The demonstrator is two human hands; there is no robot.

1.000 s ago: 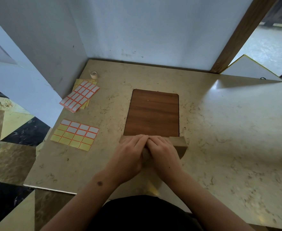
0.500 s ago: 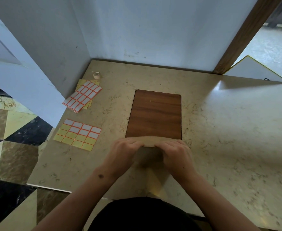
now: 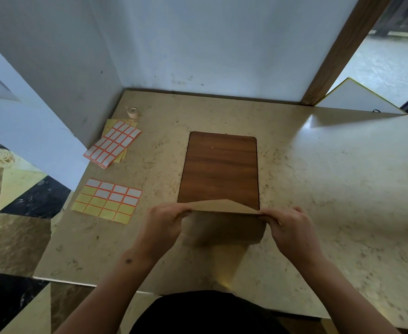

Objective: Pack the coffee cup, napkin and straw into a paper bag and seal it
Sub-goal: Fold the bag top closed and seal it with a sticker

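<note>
A moment ago both hands were together in the middle of the paper bag [image 3: 224, 225]. Now the left hand [image 3: 164, 225] and right hand [image 3: 292, 227] pinch its top corners, pressing the fold flat on the surface [image 3: 342, 189], so sealing comes next

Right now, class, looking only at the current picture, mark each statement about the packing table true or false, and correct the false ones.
1. Both hands hold the paper bag at its folded top edge. True: the left hand grips the left end, the right hand the right end.
2. The wooden board lies to the right of both hands. False: it lies beyond the bag, farther from the person.
3. A small tape roll stands near the wall corner. True.
4. The nearer label sheet has all its white labels. False: only some remain; the rest is bare yellow backing.
5. A coffee cup stands on the board. False: no cup shows.
</note>
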